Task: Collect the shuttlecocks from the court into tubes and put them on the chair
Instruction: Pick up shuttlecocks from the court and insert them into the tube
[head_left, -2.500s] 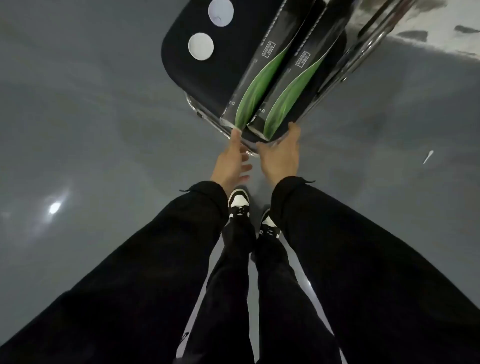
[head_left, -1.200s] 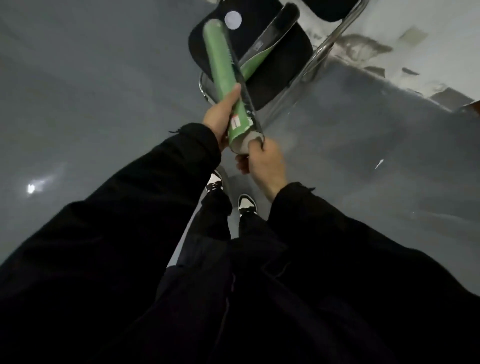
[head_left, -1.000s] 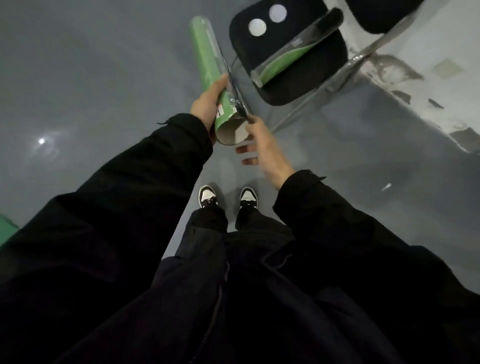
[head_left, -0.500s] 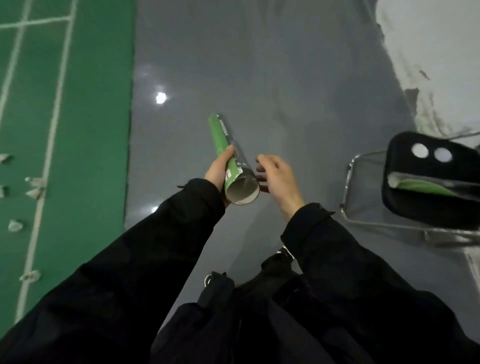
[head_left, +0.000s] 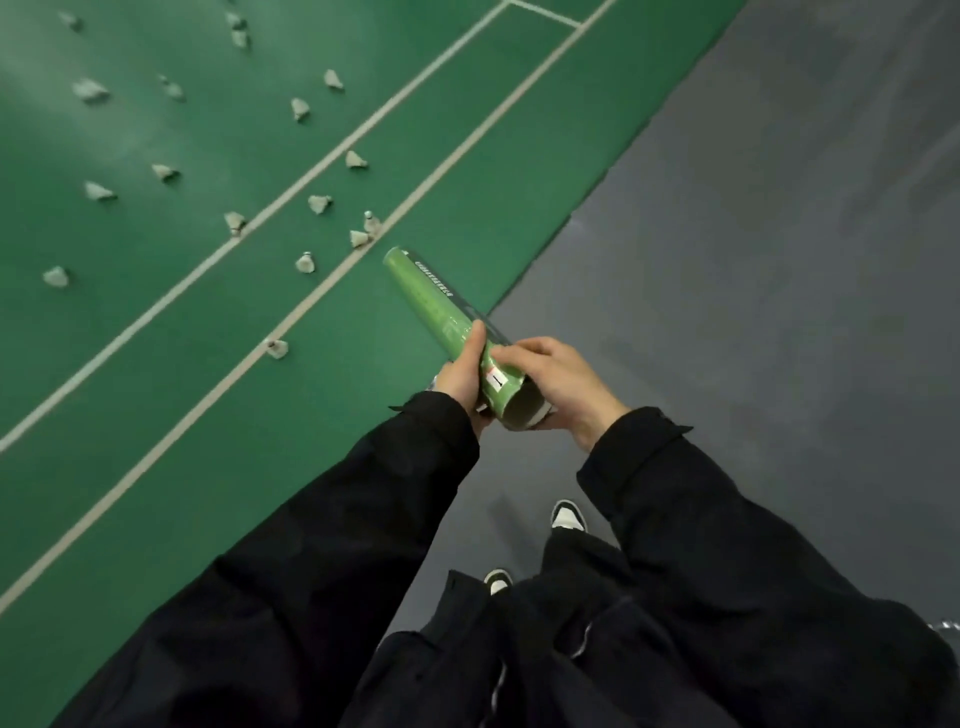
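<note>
Chair gone from view; both hands grip green tube (head_left: 447, 317), lettering unreadable.

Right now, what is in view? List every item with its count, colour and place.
tube: one, green, open near end, held in both hands above the court edge.
shuttlecocks: about twenty, whitish, scattered on the court, upper left.
court: green with white lines, left side.
floor: grey, right side.
shoes: two, black and white, on the grey floor.
sleeves: two, black.
left hand: grips the tube.
right hand: holds the tube near its open end.
</note>
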